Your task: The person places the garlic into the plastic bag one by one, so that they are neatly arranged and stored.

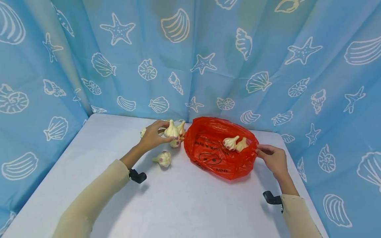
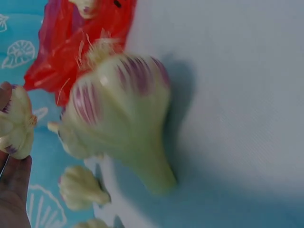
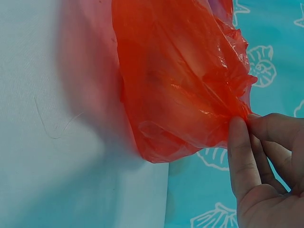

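My left hand [image 1: 153, 135] holds a garlic bulb [image 1: 171, 129] between thumb and fingers, stem upward, left of the red plastic bag [image 1: 208, 165]. The same held bulb [image 2: 18, 126] shows at the left edge of the left wrist view. Behind and below it are more garlic bulbs [image 1: 181, 128], partly hidden by the hand. A single bulb [image 1: 164, 159] lies nearer me on the table. My right hand [image 1: 274, 160] pinches the right rim of the bag, whose mouth is spread wide. Two bulbs [image 1: 231, 143] lie inside the bag near that side.
A white table [image 1: 178, 205] carries everything. Behind it and at both sides hangs a blue curtain [image 1: 134, 89] with white shell and starfish prints, close to the table's back edge. Another garlic bulb [image 1: 143, 132] peeks out left of my left hand.
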The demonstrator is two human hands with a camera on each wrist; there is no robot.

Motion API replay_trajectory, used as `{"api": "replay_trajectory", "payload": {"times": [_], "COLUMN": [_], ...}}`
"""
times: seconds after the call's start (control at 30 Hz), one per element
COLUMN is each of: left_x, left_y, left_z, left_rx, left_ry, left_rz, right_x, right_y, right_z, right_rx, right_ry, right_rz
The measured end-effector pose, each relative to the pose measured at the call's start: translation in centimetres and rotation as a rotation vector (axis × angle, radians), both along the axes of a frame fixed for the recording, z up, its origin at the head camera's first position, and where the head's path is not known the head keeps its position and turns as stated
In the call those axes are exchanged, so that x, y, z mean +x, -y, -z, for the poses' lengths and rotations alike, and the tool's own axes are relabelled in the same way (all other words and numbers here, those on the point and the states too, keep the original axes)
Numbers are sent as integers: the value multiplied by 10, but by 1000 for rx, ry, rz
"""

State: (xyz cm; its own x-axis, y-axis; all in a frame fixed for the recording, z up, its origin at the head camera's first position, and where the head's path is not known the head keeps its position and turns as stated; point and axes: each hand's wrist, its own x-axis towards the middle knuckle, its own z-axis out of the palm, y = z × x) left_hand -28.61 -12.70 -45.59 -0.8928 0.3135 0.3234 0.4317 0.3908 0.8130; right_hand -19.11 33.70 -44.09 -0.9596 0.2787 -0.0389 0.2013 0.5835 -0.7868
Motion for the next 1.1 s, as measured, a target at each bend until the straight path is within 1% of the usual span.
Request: {"api": "replay_trajectory", "payload": {"times": [0.2,0.43,0.63,0.83,0.97,1.1], "left_x": [-3,-8,-13,-13,-16,-19], "left_y": [-19,-39,-56,-74,-86,-96], "left_z": [-5,-12,-17,-24,-28,-28], "left_rx": [53,54,45,25,19,-8], "left_ry": [4,1,-13,-42,-74,-112], "left_rz": [63,77,107,153,184,186], "right_x": [4,8,11,11,12,13], "right_y": [-2,-3,-2,-1,-1,0], "right_z": [1,4,3,3,4,3], "right_rx": [11,8,2,6,12,15], "right_ry": [-9,-6,-2,-18,-20,-25], "right_rz": [-8,4,14,2,0,2]}}
